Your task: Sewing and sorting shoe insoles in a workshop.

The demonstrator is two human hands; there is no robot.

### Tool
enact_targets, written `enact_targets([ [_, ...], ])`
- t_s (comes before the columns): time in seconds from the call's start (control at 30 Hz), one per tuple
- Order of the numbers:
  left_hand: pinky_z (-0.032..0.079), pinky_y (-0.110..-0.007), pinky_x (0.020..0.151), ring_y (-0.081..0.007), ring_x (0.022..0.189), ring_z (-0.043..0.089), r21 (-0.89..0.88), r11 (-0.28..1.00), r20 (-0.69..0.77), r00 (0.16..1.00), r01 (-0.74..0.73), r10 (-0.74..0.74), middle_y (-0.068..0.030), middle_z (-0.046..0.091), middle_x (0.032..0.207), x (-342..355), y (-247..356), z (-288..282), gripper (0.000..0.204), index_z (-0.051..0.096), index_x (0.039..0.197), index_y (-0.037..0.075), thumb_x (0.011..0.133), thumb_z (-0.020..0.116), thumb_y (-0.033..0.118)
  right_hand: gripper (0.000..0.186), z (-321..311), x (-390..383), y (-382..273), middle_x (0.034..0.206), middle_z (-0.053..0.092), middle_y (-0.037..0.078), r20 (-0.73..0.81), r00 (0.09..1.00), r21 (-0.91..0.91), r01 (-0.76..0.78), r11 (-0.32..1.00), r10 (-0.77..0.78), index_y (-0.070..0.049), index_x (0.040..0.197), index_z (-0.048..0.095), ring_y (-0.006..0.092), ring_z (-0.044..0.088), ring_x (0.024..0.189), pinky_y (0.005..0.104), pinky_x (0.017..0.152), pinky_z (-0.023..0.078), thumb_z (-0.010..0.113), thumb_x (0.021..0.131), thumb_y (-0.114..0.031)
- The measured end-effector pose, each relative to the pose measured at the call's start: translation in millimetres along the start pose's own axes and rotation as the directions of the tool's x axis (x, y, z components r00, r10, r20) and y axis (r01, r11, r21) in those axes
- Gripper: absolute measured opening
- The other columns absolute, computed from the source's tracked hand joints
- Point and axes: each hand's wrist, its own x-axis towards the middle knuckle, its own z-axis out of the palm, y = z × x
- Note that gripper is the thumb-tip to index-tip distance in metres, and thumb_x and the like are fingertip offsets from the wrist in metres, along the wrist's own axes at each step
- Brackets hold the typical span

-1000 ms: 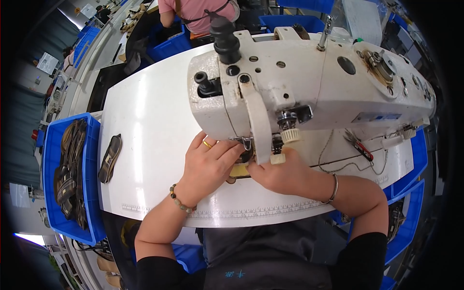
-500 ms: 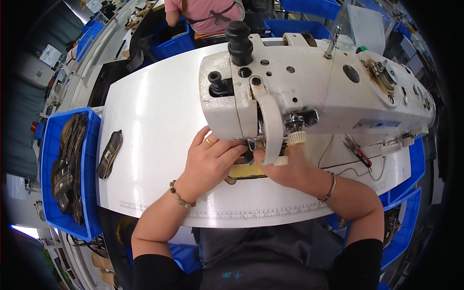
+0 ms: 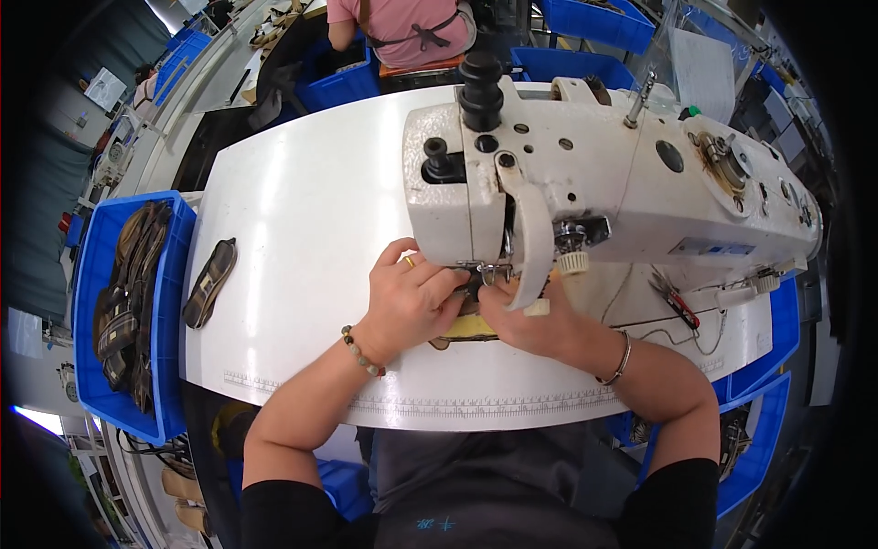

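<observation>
At the needle end of a white sewing machine (image 3: 567,174), both my hands are closed on a small dark shoe upper (image 3: 466,328) with a yellow lining. My left hand (image 3: 402,297) pinches its left side, thumb and forefinger beside the presser foot. My right hand (image 3: 535,320) grips the other side, its fingertips partly behind the machine's pale curved lever (image 3: 535,242). Most of the upper is hidden by my fingers and the machine head; its yellow part and a brown edge show toward me.
A plaid shoe upper (image 3: 210,284) lies at the table's left. Beyond it, a blue bin (image 3: 174,320) holds a stack of uppers. Red-handled thread snips (image 3: 675,300) and loose thread lie right of the needle. A person in pink (image 3: 412,32) sits across the table.
The whole view has shifted slightly, with the machine appearing farther right and lower. My hands keep their hold on the upper, fingers barely moved at the presser foot.
</observation>
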Motion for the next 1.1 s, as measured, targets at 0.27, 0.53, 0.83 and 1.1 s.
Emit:
enact_targets([
  [0.27, 0.048, -0.037, 0.087, -0.0149, 0.072, 0.063, -0.013, 1.000, 0.036, 0.999, -0.019, 0.019, 0.0031, 0.065, 0.077, 5, -7, -5, 0.021, 0.066, 0.077, 0.013, 0.058, 0.072, 0.006, 0.011, 6, -2, 2, 0.060, 0.057, 0.005, -0.049, 0.997, -0.106, 0.056, 0.993, -0.061, -0.010, 0.072, 0.055, 0.0252, 0.060, 0.053, 0.0380, 0.047, 0.047, 0.066, 0.073, -0.008],
  [0.53, 0.048, -0.036, 0.084, -0.0154, 0.070, 0.060, 0.007, 0.999, 0.028, 0.998, -0.050, 0.050, 0.0036, 0.061, 0.074, 2, -9, -5, 0.020, 0.064, 0.074, 0.013, 0.058, 0.073, 0.007, 0.009, 9, -2, 5, 0.061, 0.060, 0.007, -0.049, 0.998, -0.082, -0.054, 0.995, 0.050, -0.010, 0.074, 0.059, 0.0276, 0.062, 0.055, 0.0387, 0.048, 0.048, 0.068, 0.074, -0.012],
  [0.83, 0.046, -0.036, 0.079, -0.0167, 0.068, 0.059, 0.080, 0.996, -0.006, 0.999, 0.039, -0.038, 0.0025, 0.059, 0.073, 9, -3, -5, 0.020, 0.062, 0.070, 0.013, 0.055, 0.075, 0.008, 0.006, 22, -5, 7, 0.065, 0.063, 0.008, -0.120, 0.990, 0.044, -0.067, 0.997, 0.072, -0.008, 0.077, 0.062, 0.0285, 0.063, 0.057, 0.0389, 0.049, 0.049, 0.067, 0.075, -0.010],
  [1.1, 0.048, -0.036, 0.059, -0.0248, 0.070, 0.061, 0.230, 0.845, 0.261, 0.806, 0.483, -0.531, -0.0032, 0.059, 0.076, 6, 8, -32, 0.042, 0.054, 0.101, 0.009, 0.067, 0.078, 0.016, 0.021, 20, -13, 13, 0.084, 0.059, 0.003, 0.137, 0.971, 0.011, -0.201, 0.980, 0.197, -0.009, 0.085, 0.058, 0.0225, 0.062, 0.085, 0.0383, 0.079, 0.049, 0.073, 0.078, -0.020],
])
